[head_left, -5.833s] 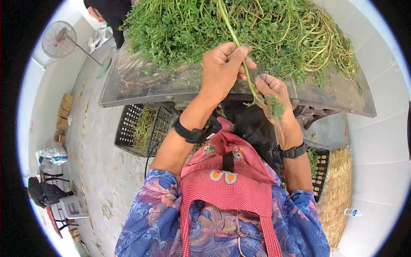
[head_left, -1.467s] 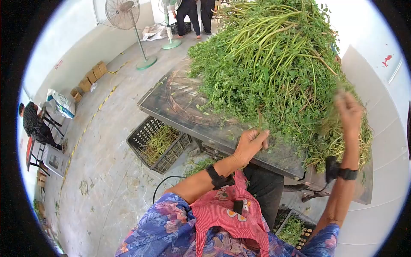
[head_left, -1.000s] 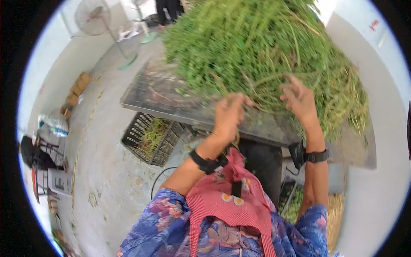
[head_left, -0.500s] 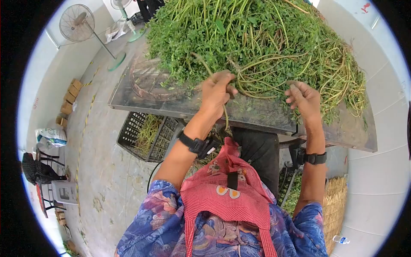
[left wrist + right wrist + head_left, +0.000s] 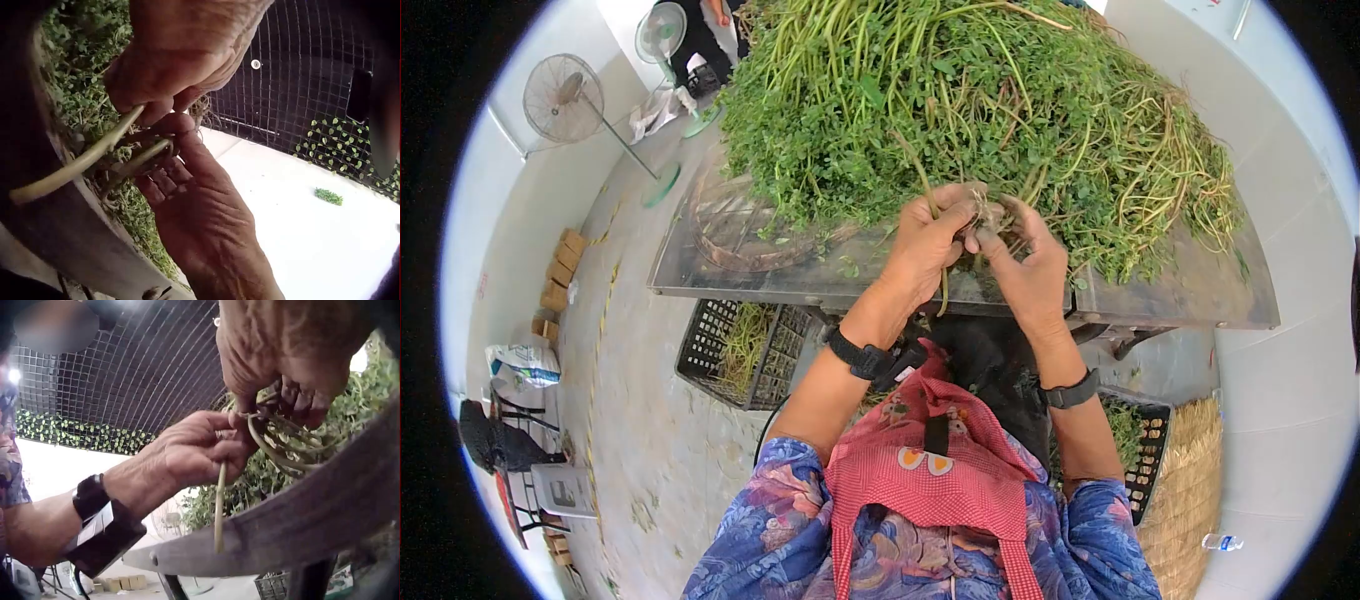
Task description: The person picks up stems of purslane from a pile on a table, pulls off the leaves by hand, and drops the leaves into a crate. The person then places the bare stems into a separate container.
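Observation:
Both hands meet above the table's front edge in the head view. My left hand (image 5: 925,240) grips a thick green-brown plant stem (image 5: 75,172), whose cut-looking end sticks out past the fingers in the left wrist view. Facing it, my right hand (image 5: 1030,270) pinches the thin, pale, root-like strands (image 5: 980,208) at the fingertips. More curved stems (image 5: 272,450) loop beneath the right fingers in the right wrist view. Behind the hands rises a big heap of leafy green stems (image 5: 880,130), leaves toward me and longer bare stems on the right.
The heap covers much of a dark table (image 5: 1170,290). A black crate (image 5: 735,350) with stems sits on the floor at left, another crate (image 5: 1145,450) at right beside a woven straw mat (image 5: 1190,480). Fans (image 5: 565,98) stand back left. A person (image 5: 510,440) sits far left.
The right hand has come in leftward from the heap's right side to meet the left hand. Earlier, both hands held a long leafy stem; a thick stem is now in the left.

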`<state>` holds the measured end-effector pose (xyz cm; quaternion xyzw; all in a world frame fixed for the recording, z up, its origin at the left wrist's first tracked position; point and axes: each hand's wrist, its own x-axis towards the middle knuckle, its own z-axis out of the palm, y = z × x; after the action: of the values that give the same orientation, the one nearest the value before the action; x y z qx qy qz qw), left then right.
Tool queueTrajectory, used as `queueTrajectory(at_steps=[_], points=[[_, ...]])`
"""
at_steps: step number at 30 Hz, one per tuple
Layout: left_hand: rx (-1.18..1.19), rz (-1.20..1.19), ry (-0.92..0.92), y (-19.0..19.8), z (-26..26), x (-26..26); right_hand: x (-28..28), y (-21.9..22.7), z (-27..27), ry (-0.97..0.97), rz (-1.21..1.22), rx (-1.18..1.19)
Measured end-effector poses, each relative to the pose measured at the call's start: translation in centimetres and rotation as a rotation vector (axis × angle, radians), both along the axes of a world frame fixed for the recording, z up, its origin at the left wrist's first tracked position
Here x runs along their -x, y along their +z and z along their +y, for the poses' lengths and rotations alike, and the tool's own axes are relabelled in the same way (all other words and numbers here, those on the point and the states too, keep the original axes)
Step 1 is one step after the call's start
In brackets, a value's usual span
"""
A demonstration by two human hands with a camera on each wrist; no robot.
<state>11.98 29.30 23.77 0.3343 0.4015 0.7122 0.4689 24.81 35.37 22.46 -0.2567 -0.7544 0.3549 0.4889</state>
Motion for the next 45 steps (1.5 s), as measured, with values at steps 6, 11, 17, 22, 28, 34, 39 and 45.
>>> queueTrajectory(at_steps=[6, 11, 17, 22, 28, 34, 39, 45], points=[[-0.021, 0.224, 0.044, 0.7, 0.2, 0.5, -1.7, 0.7, 1.0, 0.178, 0.138, 0.174], [-0.093, 0.541, 0.172, 4.2, 0.7, 0.1, -4.4, 6.1, 1.9, 0.256, 0.12, 0.381], [-0.314, 0.948, 0.023, 6.6, 2.1, -1.0, -5.3, 7.5, 4.0, 0.528, 0.04, 0.435], [-0.118, 0.792, -0.132, 5.5, 4.0, -0.2, -5.4, 8.5, 4.7, 0.51, 0.077, 0.392], [-0.294, 1.128, -0.106, 5.2, 4.6, 0.4, -5.1, 8.8, 5.4, 0.431, 0.008, 0.324], [-0.232, 0.917, -0.118, 4.4, 4.4, -0.4, -4.8, 8.8, 5.3, 0.452, 0.01, 0.304], [-0.401, 1.39, 0.247, 3.2, 5.0, -0.9, -4.3, 9.1, 5.1, 0.33, -0.088, 0.246], [-0.307, 1.178, 0.378, 4.0, 4.8, -2.4, -2.9, 8.4, 4.8, 0.159, -0.032, -0.085]])
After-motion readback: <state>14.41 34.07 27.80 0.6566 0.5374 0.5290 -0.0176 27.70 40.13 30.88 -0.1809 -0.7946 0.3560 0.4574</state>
